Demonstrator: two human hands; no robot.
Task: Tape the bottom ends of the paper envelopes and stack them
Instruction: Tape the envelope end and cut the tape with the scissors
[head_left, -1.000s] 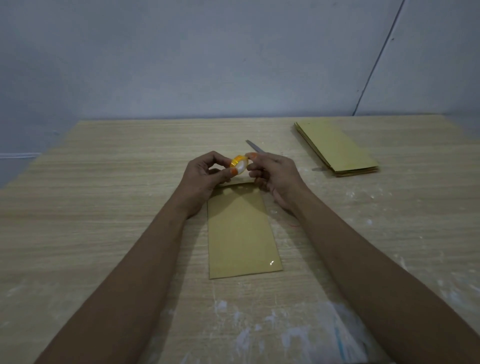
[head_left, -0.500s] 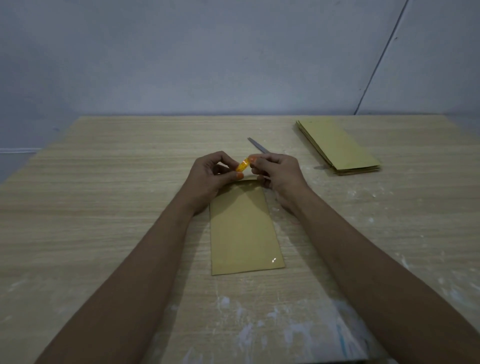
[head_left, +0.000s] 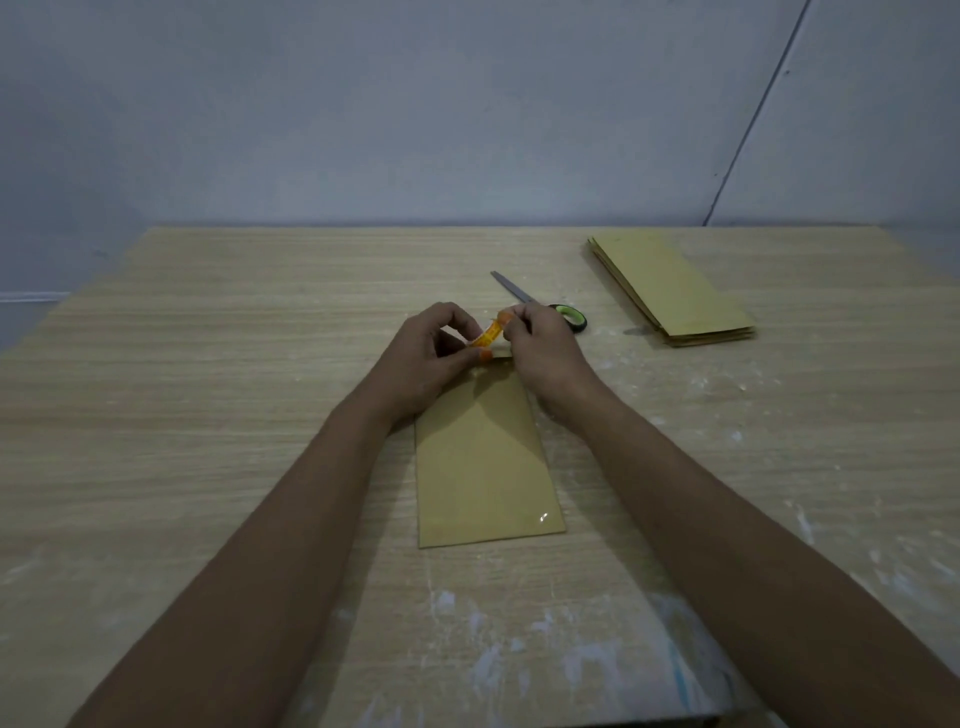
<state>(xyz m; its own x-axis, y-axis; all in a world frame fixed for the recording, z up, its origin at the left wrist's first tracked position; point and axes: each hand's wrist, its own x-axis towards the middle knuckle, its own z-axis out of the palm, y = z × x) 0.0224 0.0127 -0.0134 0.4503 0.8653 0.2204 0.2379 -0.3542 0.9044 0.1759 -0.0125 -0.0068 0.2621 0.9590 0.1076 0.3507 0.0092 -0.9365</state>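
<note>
Lying flat mid-surface (head_left: 208, 415), a tan paper envelope (head_left: 483, 467) runs its long axis away from the person, glossy strip at its near end. Left hand (head_left: 431, 358) pinches a small yellow tape roll (head_left: 487, 335); right hand (head_left: 545, 353) pinches the roll's far side. Scissors (head_left: 519, 292) lie behind; envelope stack (head_left: 670, 288) far right.

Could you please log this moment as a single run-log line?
left hand: holds tape roll | right hand: pinches tape end | envelope: flat on table | stack: far right
</note>
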